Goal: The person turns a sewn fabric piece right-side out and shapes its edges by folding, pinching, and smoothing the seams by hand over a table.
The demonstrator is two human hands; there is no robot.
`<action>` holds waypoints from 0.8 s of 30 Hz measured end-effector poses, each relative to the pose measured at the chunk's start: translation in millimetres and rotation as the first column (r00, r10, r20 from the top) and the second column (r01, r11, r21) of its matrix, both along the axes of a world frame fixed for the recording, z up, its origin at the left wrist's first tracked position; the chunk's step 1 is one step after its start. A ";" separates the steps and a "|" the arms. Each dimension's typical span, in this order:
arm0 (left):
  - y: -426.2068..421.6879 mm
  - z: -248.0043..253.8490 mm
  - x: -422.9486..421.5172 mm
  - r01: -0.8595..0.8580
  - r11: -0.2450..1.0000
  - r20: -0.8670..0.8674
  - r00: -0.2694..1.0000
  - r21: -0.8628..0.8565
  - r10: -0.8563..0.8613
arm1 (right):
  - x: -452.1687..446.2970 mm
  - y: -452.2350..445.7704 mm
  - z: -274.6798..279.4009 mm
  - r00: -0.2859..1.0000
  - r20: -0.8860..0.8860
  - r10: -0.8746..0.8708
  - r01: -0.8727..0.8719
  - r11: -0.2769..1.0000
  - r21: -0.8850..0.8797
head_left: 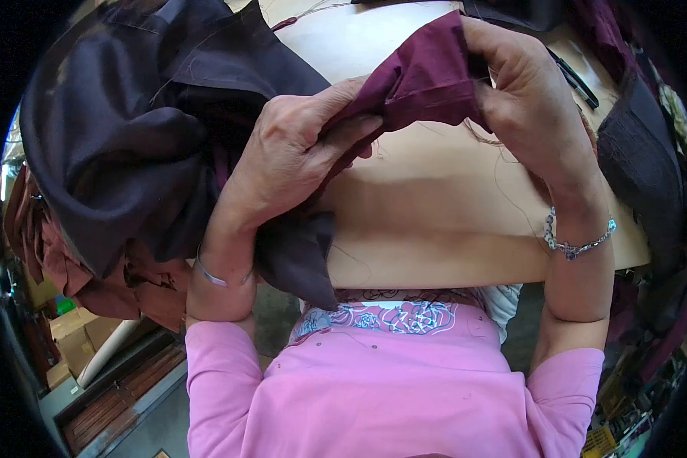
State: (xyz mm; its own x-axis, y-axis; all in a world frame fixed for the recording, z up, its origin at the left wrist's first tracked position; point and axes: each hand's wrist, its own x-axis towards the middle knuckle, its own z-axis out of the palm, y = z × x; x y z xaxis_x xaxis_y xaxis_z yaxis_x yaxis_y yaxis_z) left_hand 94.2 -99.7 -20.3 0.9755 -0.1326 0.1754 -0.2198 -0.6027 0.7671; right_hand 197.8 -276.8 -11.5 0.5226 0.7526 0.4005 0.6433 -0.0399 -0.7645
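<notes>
A folded strip of maroon fabric [427, 76] stretches between my two hands above the table. My left hand [298, 145] pinches its left end between thumb and fingers. At the other end, my right hand [519, 91] grips the fabric's right edge, with some fingers hidden behind the cloth. A large dark fabric piece [130, 145] lies bunched beside my left forearm, and one dark corner of cloth [301, 252] hangs over the table's front edge under my left wrist.
The pale tabletop [435, 206] carries loose threads. A black slim tool [576, 80], perhaps a pen or snips, lies beyond my right hand. Dark cloth [641, 145] drapes the right side. Rust-brown fabric [84, 267] and cardboard boxes [80, 336] are at lower left.
</notes>
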 end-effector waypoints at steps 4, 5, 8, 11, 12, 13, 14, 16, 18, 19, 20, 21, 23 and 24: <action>-0.4 -3.8 1.0 -0.013 1.000 0.025 1.000 0.022 0.012 | -4.7 -3.5 10.5 0.958 0.284 -0.036 0.083 0.984 -0.158; -0.8 -3.5 1.4 -0.002 0.999 0.022 1.000 0.038 0.001 | -3.6 -4.9 12.2 0.964 0.267 -0.011 0.066 0.978 -0.198; -1.9 -0.8 0.2 -0.007 0.999 -0.039 0.999 -0.050 0.005 | 2.7 -9.0 6.9 0.998 0.007 0.069 -0.068 0.991 -0.113; -0.4 9.4 -3.3 -0.085 0.945 -0.186 0.982 -0.316 0.026 | 9.7 -5.8 -2.3 0.836 -0.470 0.282 -0.147 0.942 0.303; 0.6 10.8 -3.4 -0.092 0.934 -0.217 0.976 -0.345 0.016 | 7.8 -3.2 3.3 0.775 -0.544 0.323 -0.147 0.928 0.342; 1.4 12.0 -3.8 -0.101 0.922 -0.247 0.969 -0.373 0.006 | 6.8 -1.4 1.7 0.739 -0.571 0.357 -0.135 0.909 0.394; 1.8 12.9 -4.2 -0.112 0.910 -0.277 0.961 -0.400 -0.004 | 5.8 -1.1 2.7 0.710 -0.605 0.361 -0.117 0.907 0.404; 2.5 13.8 -4.5 -0.093 0.908 -0.290 0.956 -0.408 -0.033 | 2.4 -1.8 8.3 0.655 -0.677 0.335 -0.077 0.921 0.381; 4.1 13.9 -4.8 -0.085 0.899 -0.310 0.949 -0.430 -0.059 | 1.3 -2.8 6.8 0.762 -0.602 0.239 -0.069 0.954 0.292; 5.3 13.6 -4.5 -0.085 0.891 -0.325 0.943 -0.446 -0.073 | 1.8 -4.6 -2.1 0.868 -0.465 0.175 -0.067 0.969 0.239; 5.8 13.1 -3.9 -0.084 0.884 -0.339 0.937 -0.460 -0.088 | 1.8 -5.2 -5.8 0.944 -0.309 0.111 -0.054 0.981 0.187; 5.5 12.4 -3.7 -0.093 0.867 -0.338 0.937 -0.489 -0.091 | -1.1 -3.8 -4.4 0.971 -0.219 0.092 -0.066 0.990 0.127; 4.1 10.1 -3.1 -0.111 0.830 -0.338 0.936 -0.546 -0.097 | 3.9 -7.5 0.8 0.981 -0.113 0.159 -0.167 0.984 -0.067; 5.1 9.9 -2.0 -0.098 0.851 -0.349 0.931 -0.517 -0.105 | 5.8 -8.4 3.4 0.978 -0.065 0.200 -0.208 0.963 -0.168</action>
State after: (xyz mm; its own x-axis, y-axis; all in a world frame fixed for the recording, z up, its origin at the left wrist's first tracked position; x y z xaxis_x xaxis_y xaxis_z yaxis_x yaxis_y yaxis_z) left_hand 92.2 -94.6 -10.4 0.9830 -0.1246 -0.1350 0.1237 -0.0942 0.9878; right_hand 203.6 -285.2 -8.1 0.3655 0.9010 0.2337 0.6153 -0.0455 -0.7869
